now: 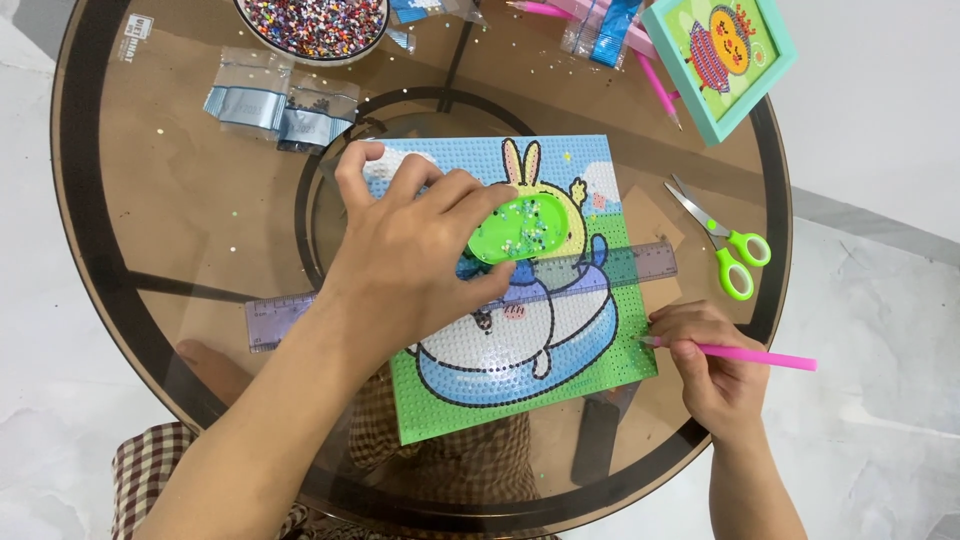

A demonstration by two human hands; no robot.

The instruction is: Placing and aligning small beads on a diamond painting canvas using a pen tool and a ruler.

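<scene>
Fingers of the left hand (420,250) clamp a green tray (522,228) over the bead canvas (530,360) at frame centre; right hand (712,362) fingers pinch a pink pen (745,353).

Left table (180,200) glass bare, open passage. Right: scissors (735,250) beside canvas (520,390) edge. Far rim crowded: bead bowl (315,25), bags (270,105), frame (725,55). Ruler (640,262) spans canvas middle.

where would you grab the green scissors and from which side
Take the scissors by the green loop handles, coming from the lower right near the table edge. The handles lie at that end, while the closed blades point up-left toward the canvas, so this grip stays clear of the tips.
</scene>
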